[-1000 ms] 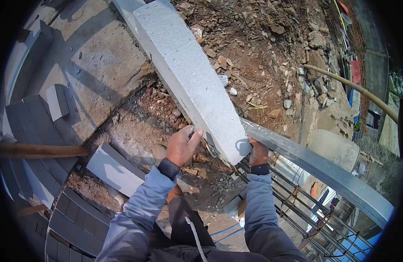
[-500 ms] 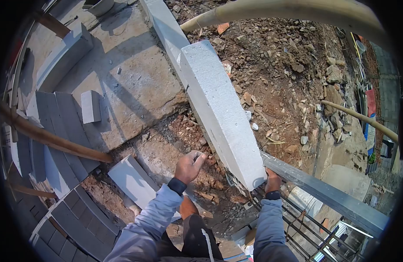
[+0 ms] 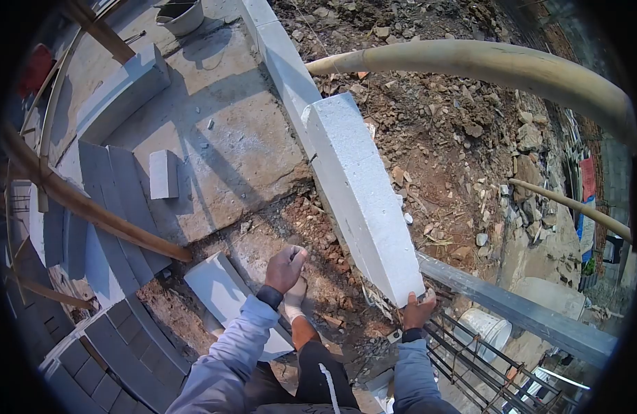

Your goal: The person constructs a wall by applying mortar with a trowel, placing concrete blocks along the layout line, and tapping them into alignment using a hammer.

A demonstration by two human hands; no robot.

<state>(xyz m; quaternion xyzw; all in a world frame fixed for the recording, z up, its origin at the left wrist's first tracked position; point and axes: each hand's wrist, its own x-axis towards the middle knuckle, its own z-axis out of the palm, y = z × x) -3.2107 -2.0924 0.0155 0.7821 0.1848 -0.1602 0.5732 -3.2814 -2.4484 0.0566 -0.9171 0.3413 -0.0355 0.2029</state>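
A long pale aerated concrete block [image 3: 363, 196] lies along the low block wall [image 3: 282, 58], its near end closest to me. My right hand [image 3: 419, 309] grips that near end, fingers over the top edge. To its left, my left hand [image 3: 286, 268] is held closed in the air above the dirt, apart from the block; what it holds, if anything, is hidden. Below my left arm another pale block [image 3: 218, 288] lies on the ground, partly covered by my sleeve. My foot [image 3: 295, 298] is on the dirt just behind my left hand.
A thick bamboo pole [image 3: 484, 56] crosses over the rubble on the right. A metal beam [image 3: 511, 303] runs from the block's near end, above tied rebar [image 3: 470, 362] and a white bucket [image 3: 485, 332]. Left are a wooden pole [image 3: 97, 207], stacked blocks [image 3: 115, 207] and a small block [image 3: 163, 174].
My right hand has shifted from the block's far side onto the top of its near end. My left hand has moved slightly left and down, still closed. The view has tilted.
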